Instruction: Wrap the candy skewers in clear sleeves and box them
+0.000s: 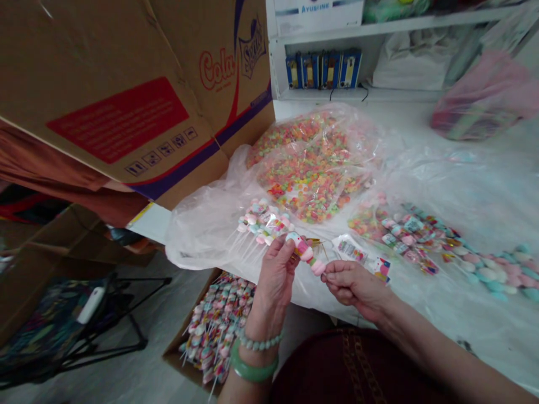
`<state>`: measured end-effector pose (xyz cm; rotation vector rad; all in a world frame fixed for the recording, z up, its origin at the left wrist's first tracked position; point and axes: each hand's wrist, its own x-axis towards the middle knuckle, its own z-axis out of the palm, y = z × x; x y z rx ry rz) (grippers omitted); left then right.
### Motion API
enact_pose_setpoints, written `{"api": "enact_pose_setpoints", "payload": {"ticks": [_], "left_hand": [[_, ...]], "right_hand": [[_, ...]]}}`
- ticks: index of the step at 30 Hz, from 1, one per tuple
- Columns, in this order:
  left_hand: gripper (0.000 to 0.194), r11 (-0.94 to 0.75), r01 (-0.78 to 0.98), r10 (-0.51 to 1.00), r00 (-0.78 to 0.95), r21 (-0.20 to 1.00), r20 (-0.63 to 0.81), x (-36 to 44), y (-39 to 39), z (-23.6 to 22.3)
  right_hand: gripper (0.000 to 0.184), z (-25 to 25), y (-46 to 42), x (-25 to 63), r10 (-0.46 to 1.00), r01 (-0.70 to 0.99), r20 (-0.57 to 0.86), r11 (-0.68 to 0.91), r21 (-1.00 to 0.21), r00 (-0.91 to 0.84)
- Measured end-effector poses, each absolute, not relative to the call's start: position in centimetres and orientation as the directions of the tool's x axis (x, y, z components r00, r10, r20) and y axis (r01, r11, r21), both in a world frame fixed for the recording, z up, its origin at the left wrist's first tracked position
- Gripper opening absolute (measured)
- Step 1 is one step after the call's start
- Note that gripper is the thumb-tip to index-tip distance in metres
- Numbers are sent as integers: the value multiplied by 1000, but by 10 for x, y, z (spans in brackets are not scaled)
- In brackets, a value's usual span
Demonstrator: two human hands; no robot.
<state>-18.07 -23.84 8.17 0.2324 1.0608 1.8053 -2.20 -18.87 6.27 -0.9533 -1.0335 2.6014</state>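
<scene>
A marshmallow skewer [306, 252] in pink, green and pale blue is held slantwise between my two hands above the table's front edge. My left hand [275, 270] pinches its upper end with thumb and fingers. At the lower pink end, the closed fingers of my right hand [352, 283] grip it; the stick there is mostly hidden. Gold twist ties [318, 243] show just behind the skewer. A row of marshmallow skewers [263, 221] lies beyond my left hand, white sticks towards me. Printed plastic pouches [352, 249] lie beyond my right hand.
Clear bags of small colourful candies [311, 168] cover the table's middle. Wrapped skewers [410, 233] and loose marshmallows [501, 272] lie right. Below the table edge stands a carton full of wrapped skewers [219, 320]. A big cardboard box [126, 67] rises left; a folding chair [84, 331] stands lower left.
</scene>
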Motion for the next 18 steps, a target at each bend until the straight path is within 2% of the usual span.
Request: {"api": "enact_pose_setpoints", "payload": {"ticks": [3, 5, 7, 10, 12, 15, 16, 18], "left_hand": [[22, -91, -646, 827, -473, 758, -304, -181, -241, 79], [22, -55, -657, 839, -439, 752, -322, -183, -243, 79], [22, -19, -678, 852, -395, 735, -343, -186, -243, 80], [27, 22, -687, 842, -379, 727, -384, -189, -241, 82], [30, 24, -648, 828, -414, 761, -378, -189, -239, 81], [29, 5, -610, 822, -448, 792, -351, -185, -237, 78], [29, -3, -618, 819, -453, 786, -352, -183, -237, 76], [28, -17, -638, 811, -459, 770, -363, -179, -236, 73]], "right_hand": [[23, 54, -186, -20, 165, 64, -466, -897, -437, -869], [23, 50, -186, -20, 133, 82, -467, -907, -412, -874], [19, 49, -189, -22, 259, 61, -505, -844, -533, -824], [10, 50, -192, -25, 566, 106, -486, -574, -812, -666], [7, 51, -193, -27, 703, 191, -375, -329, -925, -604], [9, 53, -194, -28, 782, 243, -187, -46, -969, -595], [10, 54, -194, -29, 790, 244, -171, -29, -969, -589], [10, 55, -194, -29, 771, 209, -251, -156, -966, -585]]}}
